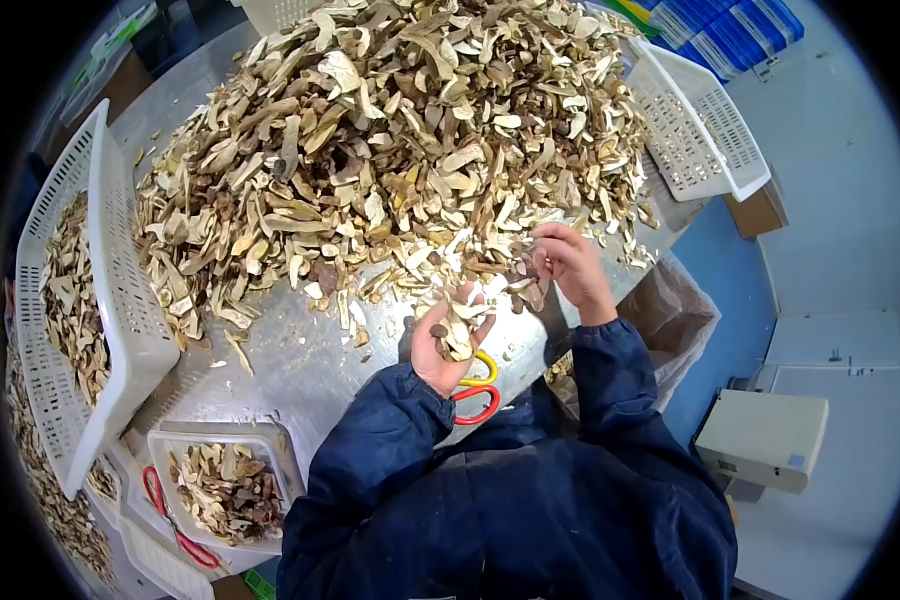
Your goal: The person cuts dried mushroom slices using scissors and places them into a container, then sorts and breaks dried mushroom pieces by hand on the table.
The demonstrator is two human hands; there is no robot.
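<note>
A large heap of dried, sliced mushroom-like pieces (pixel 400 130) covers the metal table (pixel 290 350). At the heap's near edge, my left hand (pixel 446 350) is turned palm up, with several pale slices (pixel 458 330) cupped in its curled fingers. To its right, my right hand (pixel 574 268) is raised over the table's near right part, fingers bent and thumb near the fingertips. Whether anything small is between them cannot be made out. Scissors with one yellow and one red handle loop (pixel 478 404) lie beside my left wrist, their blades hidden.
A white perforated basket (pixel 120 270) of slices stands tilted at the left, another (pixel 685 130) at the right. A clear tub (pixel 225 490) of pieces and red-handled scissors (pixel 175 525) are at lower left. A lined bin (pixel 675 310) stands beyond my right forearm.
</note>
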